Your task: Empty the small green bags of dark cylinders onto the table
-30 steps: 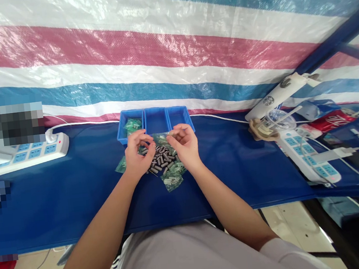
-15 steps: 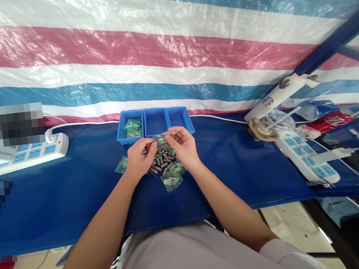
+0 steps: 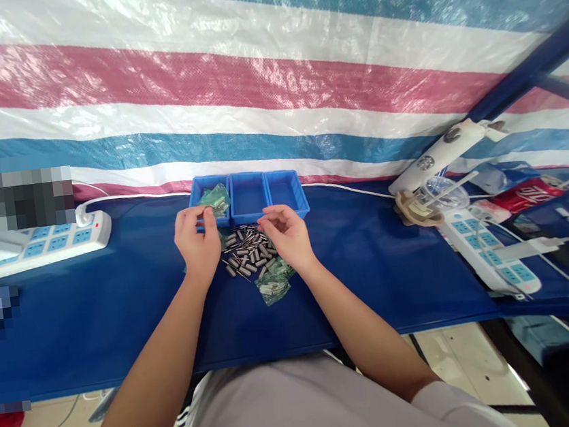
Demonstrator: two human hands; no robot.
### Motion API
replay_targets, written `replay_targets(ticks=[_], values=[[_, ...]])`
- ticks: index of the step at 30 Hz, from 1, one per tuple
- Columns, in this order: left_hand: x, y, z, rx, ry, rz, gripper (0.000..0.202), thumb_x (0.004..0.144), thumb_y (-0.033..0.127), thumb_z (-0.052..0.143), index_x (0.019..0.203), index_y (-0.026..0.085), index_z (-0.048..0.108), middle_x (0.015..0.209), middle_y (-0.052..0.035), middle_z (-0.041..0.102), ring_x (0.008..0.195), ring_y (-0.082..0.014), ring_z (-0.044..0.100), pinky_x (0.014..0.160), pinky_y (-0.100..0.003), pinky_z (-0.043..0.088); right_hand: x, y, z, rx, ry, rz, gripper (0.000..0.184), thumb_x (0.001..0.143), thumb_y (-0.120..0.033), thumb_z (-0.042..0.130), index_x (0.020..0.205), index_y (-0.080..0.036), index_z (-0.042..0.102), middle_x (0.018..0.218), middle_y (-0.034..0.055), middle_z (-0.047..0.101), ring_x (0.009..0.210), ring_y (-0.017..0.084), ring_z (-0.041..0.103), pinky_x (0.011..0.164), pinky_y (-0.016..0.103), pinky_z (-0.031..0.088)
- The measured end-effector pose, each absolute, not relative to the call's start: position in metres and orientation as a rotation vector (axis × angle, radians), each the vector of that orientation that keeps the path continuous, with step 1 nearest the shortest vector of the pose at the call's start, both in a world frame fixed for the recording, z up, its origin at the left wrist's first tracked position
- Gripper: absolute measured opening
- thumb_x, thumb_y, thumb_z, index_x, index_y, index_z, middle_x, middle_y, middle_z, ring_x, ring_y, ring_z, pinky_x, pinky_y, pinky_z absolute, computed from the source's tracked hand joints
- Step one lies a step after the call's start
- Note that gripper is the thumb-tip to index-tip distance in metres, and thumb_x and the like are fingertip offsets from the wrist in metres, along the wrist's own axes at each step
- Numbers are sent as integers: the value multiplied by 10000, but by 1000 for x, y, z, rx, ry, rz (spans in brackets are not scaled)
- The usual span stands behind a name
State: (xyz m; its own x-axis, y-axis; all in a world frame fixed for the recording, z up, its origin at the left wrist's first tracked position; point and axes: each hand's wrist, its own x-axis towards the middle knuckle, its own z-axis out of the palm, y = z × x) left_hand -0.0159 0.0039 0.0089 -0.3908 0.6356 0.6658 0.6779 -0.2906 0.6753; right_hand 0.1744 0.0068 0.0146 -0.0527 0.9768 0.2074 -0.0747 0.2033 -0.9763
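My left hand pinches a small green-tinted plastic bag with pale parts inside, over the left blue bin. Close to the front of the bins, my right hand has thumb and forefinger drawn together; whatever lies between them is too small to make out. Below and between both hands is a pile of small grey metal cylinders with thin pins. Another green bag of parts lies at the pile's near edge, with more bag plastic partly behind my right hand.
Beside the left bin stand a middle blue bin and a right blue bin. Power strips lie at left and right. A white tumbler, a plastic cup and a red can are at the right.
My hands have moved apart. The left went leftward with a green bag to the left bin; the right stays near the pile, its fingers slightly lower.
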Motion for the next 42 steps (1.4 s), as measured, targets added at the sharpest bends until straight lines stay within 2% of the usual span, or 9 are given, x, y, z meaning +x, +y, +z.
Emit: replay_targets(ticks=[8,10,14,16,22,28,35,38,42], values=[[-40,19,-3,-1767,-2082,-1543,205,952,357,580,984,197,704,887,-76,733,900,-259,653,918,-431,435,174,5,15,-992,-1316,1132,282,859,-423,699,1030,-207,638,920,41,748,804,166,732,786,331,589],[-43,20,-4,-1783,-2103,-1468,217,942,347,595,1061,202,704,869,-75,738,927,-280,651,941,-456,401,174,5,16,-1006,-1323,1130,271,856,-421,696,1016,-207,648,918,40,749,801,165,728,778,326,588],[-41,19,-4,-1773,-2006,-1367,350,925,348,620,1254,234,658,1123,-114,739,1104,-329,601,951,-472,352,174,5,16,-1014,-1384,1102,217,848,-382,695,965,-202,667,869,35,733,763,163,702,722,308,567],[-39,19,-5,-1811,-1937,-1339,343,933,362,609,1248,243,668,1218,-121,718,1152,-339,579,961,-484,334,174,4,15,-1022,-1440,1078,180,852,-364,686,938,-207,672,845,29,724,756,163,691,703,300,555],[-30,18,-12,-2082,-1906,-1243,263,974,391,549,1090,233,724,1154,-121,754,1152,-340,581,986,-530,304,176,0,18,-1042,-1779,980,121,895,-270,614,969,-222,697,888,20,742,753,156,676,708,292,540],[-26,15,-12,-2104,-1901,-1209,229,982,365,539,997,237,729,1162,-109,750,1164,-335,580,999,-550,288,177,-7,23,-934,-2291,900,197,868,-176,668,1056,-218,708,932,41,719,861,187,665,762,308,516],[-17,8,-5,-2013,-1845,-1303,174,968,295,536,979,239,700,1121,-96,765,1227,-352,577,1060,-597,222,174,-8,25,-874,-2460,869,309,818,-224,785,1118,-228,713,1012,63,707,985,235,636,870,358,495],[-13,4,2,-2034,-1756,-1367,149,950,242,550,993,249,692,1093,-74,770,1216,-330,604,1079,-577,225,181,-6,30,-808,-2500,936,423,788,-265,832,1188,-243,698,1089,67,704,1061,257,616,930,383,483],[-9,0,6,-2151,-1683,-1397,149,945,229,550,982,244,694,999,-58,771,1085,-286,663,1038,-518,313,193,-6,38,-685,-2591,1026,713,673,-343,918,1327,-272,642,1270,78,653,1183,295,555,1026,425,456]])
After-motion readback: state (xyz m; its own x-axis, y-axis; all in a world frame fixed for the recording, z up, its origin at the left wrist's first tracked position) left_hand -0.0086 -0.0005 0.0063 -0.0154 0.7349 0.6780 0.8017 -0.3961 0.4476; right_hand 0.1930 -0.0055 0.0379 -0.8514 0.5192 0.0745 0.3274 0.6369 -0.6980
